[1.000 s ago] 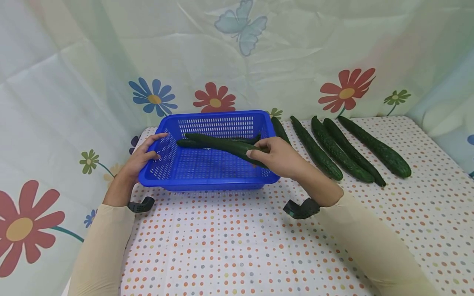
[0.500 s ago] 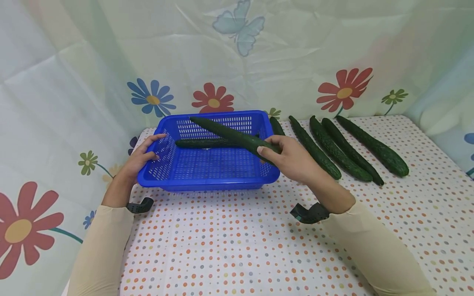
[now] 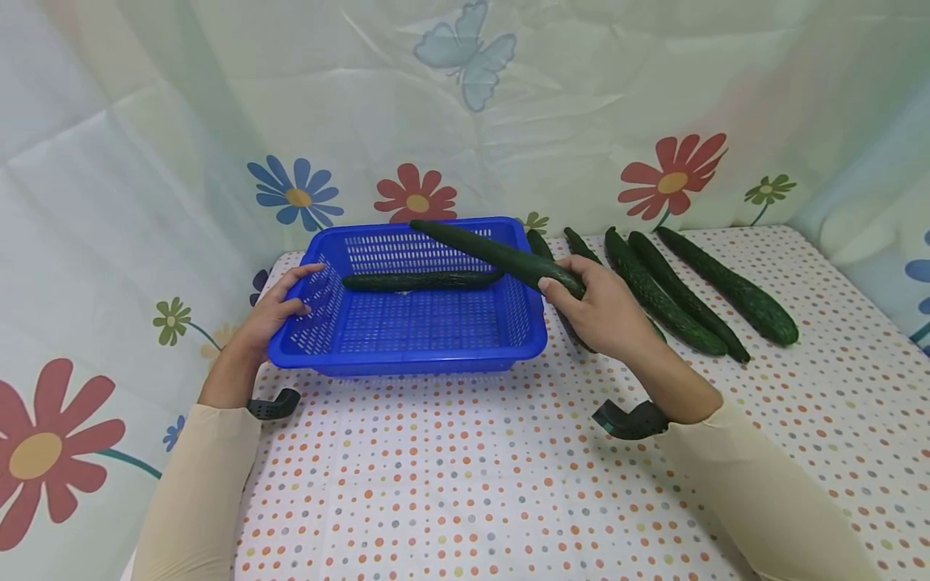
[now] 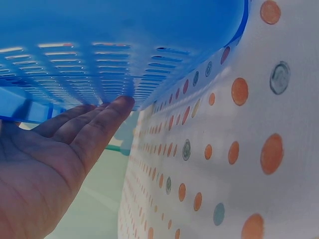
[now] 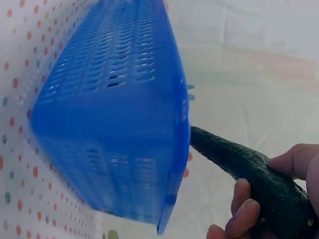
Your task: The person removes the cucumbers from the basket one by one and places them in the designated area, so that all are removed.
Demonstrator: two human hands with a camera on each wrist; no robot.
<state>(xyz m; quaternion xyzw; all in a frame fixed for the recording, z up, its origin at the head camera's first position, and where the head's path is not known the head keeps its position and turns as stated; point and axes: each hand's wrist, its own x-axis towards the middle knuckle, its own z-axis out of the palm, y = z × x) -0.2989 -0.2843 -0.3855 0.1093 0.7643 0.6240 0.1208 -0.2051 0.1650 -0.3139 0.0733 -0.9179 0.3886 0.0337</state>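
A blue plastic basket (image 3: 407,355) with slotted walls stands on the table, and one dark green cucumber (image 3: 421,281) lies along its far side inside. My left hand (image 3: 272,315) holds the basket's left rim; in the left wrist view, its fingers (image 4: 99,124) lie along the outside of the slotted wall, under the rim. With my right hand (image 3: 599,303) I grip another long cucumber (image 3: 487,248) near its thick end. That cucumber is raised and slants over the basket's right rim, its thin end above the far rim.
Several more cucumbers (image 3: 734,282) lie side by side on the table to the right of the basket, partly behind my right hand. A dotted cloth (image 3: 436,468) covers the table. Behind it hangs a flowered curtain (image 3: 567,105).
My right hand has moved right, lifting the gripped cucumber up and out of the basket over its right rim. The left hand and the basket have stayed in place.
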